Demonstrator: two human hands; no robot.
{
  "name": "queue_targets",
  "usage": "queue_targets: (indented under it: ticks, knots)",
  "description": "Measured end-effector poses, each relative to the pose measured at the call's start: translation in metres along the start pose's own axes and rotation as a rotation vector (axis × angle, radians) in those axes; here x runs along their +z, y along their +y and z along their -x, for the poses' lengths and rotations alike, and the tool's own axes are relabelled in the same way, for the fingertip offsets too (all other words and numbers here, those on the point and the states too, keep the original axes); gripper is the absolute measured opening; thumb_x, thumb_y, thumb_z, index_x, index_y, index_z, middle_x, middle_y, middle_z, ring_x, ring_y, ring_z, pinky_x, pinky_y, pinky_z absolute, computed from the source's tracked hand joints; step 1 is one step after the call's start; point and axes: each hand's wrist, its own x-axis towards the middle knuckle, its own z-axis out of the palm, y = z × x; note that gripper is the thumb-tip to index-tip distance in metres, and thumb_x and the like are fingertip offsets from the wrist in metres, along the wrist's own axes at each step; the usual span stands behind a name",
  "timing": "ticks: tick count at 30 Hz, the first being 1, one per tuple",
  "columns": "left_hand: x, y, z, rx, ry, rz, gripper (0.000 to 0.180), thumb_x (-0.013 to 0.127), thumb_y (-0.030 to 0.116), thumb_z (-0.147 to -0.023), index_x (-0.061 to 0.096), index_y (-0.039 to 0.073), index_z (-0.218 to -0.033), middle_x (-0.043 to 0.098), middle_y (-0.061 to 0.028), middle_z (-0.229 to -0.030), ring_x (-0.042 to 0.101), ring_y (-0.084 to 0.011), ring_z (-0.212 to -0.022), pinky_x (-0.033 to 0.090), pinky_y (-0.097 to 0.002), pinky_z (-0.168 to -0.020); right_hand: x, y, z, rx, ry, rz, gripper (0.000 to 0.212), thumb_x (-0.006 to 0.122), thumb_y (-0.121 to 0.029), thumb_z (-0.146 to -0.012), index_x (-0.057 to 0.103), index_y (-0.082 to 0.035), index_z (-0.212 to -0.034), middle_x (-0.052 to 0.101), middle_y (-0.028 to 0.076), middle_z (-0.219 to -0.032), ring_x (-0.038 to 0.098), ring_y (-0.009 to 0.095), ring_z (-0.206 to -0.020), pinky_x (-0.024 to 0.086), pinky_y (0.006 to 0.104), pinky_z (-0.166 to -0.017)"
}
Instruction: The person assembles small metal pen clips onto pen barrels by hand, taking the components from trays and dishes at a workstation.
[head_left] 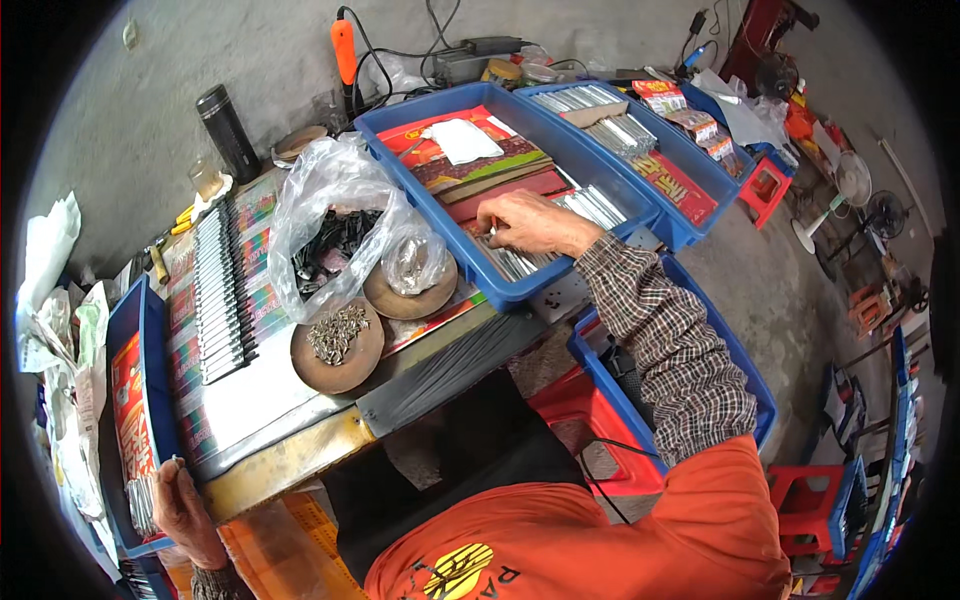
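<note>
My right hand (540, 222) reaches into a blue plastic tray (400, 195), its fingers curled together over a layer of thin silvery metal strips (520, 262). A small pale bit shows at the fingertips, too little to name. At the lower left my left hand (186, 515) is beside another blue tray (157, 400) that holds similar strips (142, 505). Thumb and fingers there are pinched, with a tiny whitish tip between them. On the table, a row of slim metal pieces (215, 290) lies side by side.
A brown dish (310, 375) of small metal parts sits near the table edge, beside a clear plastic bag (290, 230) of dark pieces. Behind stand a black flask (228, 135) and an orange-handled tool (344, 50). Another blue tray (690, 232) lies right, near a red stool (766, 190).
</note>
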Motion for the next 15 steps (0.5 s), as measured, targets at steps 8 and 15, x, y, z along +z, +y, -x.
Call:
queue_targets:
  ticks: [8,15]
  knots:
    - [0.017,0.058,0.003,-0.305,-0.153,0.18,0.02,0.05,0.014,-0.1,0.063,-0.001,-0.101,0.049,0.0028,-0.073,0.041,-0.0041,-0.067,0.031,-0.0198,-0.057,-0.009,-0.005,0.007,0.071,0.046,-0.162,0.025,0.073,-0.01,-0.074,0.06,0.005,-0.089,0.06,0.008,-0.064,0.057,0.017,-0.06,0.043,0.0338,-0.056]
    - [0.028,0.082,0.01,-0.394,-0.277,0.47,0.012,0.057,0.007,-0.094,0.064,-0.003,-0.099,0.056,0.0011,-0.078,0.046,-0.0057,-0.069,0.037,-0.02,-0.06,-0.021,-0.02,0.024,0.243,-0.138,-0.331,0.016,0.068,-0.005,-0.077,0.055,0.002,-0.072,0.063,0.007,-0.065,0.057,0.01,-0.054,0.046,0.0255,-0.05]
